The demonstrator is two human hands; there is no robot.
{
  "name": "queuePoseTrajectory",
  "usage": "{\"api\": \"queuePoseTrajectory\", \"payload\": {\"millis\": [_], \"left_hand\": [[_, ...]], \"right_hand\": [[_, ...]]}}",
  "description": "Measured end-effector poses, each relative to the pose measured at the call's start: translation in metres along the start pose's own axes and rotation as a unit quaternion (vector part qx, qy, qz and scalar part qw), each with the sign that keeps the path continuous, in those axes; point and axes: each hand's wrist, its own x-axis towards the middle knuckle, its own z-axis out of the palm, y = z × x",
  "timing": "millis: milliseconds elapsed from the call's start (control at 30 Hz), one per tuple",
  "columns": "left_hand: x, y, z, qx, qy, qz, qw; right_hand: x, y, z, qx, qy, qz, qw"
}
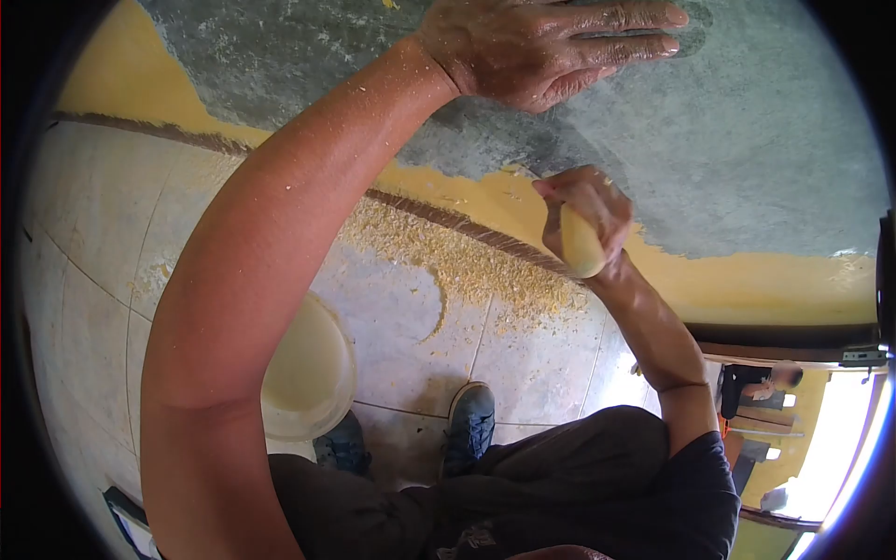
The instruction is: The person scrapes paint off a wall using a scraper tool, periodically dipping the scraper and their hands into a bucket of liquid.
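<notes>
The left hand is spread with its fingers extended over the grey part of the wall, apparently braced there; the right hand is closed around a tool with a pale yellow, rounded end. The tool is beside the ragged border between the grey and the yellow coating; its working edge is hidden. Judging by the flakes strewn along the wall's foot, this is scraping. It would go best with the edge held low against the wall, working from the ragged border in short, even strokes, easing off where grey shows so as not to gouge it. The left hand should brace clear of the tool's path, and the feet clear of the flakes and bucket. No brand or label can be read; the faint print on the dark clothing is too blurred to make out.
</notes>
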Motion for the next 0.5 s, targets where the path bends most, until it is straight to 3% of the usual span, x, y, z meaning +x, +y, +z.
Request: {"api": "queuePoseTrajectory", "payload": {"millis": [67, 167, 233, 300, 367, 400, 500], "left_hand": [[0.003, 0.0, -0.002, 0.015, 0.019, 0.014, 1.0], [0.004, 0.001, -0.005, 0.006, -0.035, -0.01, 0.999], [0.003, 0.001, 0.002, -0.027, 0.037, 0.001, 0.999], [-0.001, 0.004, -0.001, -0.032, 0.009, -0.01, 0.999], [0.002, -0.001, -0.004, -0.026, -0.011, -0.013, 1.0], [0.003, -0.003, -0.003, -0.025, 0.004, -0.009, 1.0], [0.002, -0.001, -0.005, -0.014, 0.002, -0.009, 1.0]], "right_hand": [[-0.022, 0.007, 0.016, 0.01, -0.019, -0.013, 1.0], [-0.016, 0.006, 0.019, -0.011, -0.042, -0.032, 0.999], [-0.006, 0.002, 0.01, -0.013, 0.022, -0.04, 0.999], [-0.011, -0.002, 0.009, -0.014, 0.005, -0.018, 1.0], [-0.013, 0.002, 0.018, -0.017, 0.016, -0.083, 0.996], [-0.016, 0.005, 0.012, -0.018, -0.03, -0.051, 0.998], [-0.001, 0.004, -0.003, 0.003, -0.004, -0.01, 1.0]]}}
